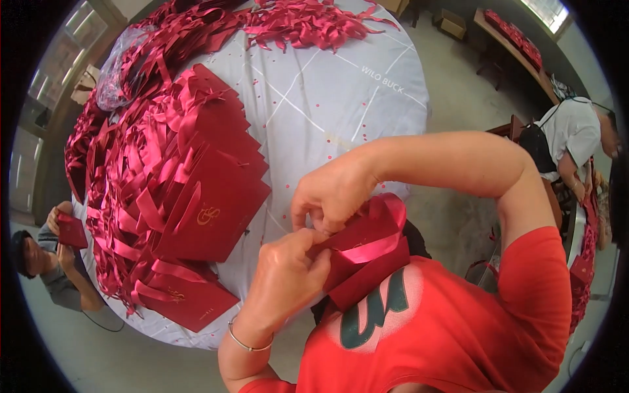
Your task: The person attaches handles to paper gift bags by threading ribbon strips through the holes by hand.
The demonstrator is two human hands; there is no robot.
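A dark red paper gift bag (368,263) with a pink ribbon handle (371,251) is held against my front, tilted, at the table's near edge. My left hand (293,267), with a bracelet at the wrist, pinches the bag's left edge between thumb and fingers. Curled over the same edge from above, my right hand (337,194) has its fingertips close to those of the left. Whatever small part lies between the fingertips is hidden. To the left, a large overlapping stack of matching gift bags (219,206) with ribbon handles covers the table.
The round table (308,105) has a pale, white-lined cloth dotted with small red bits. Loose ribbons (314,25) lie at its far side, clear plastic wrap (120,72) at far left. One person (56,262) holds a bag at left; another (573,134) bends over at right.
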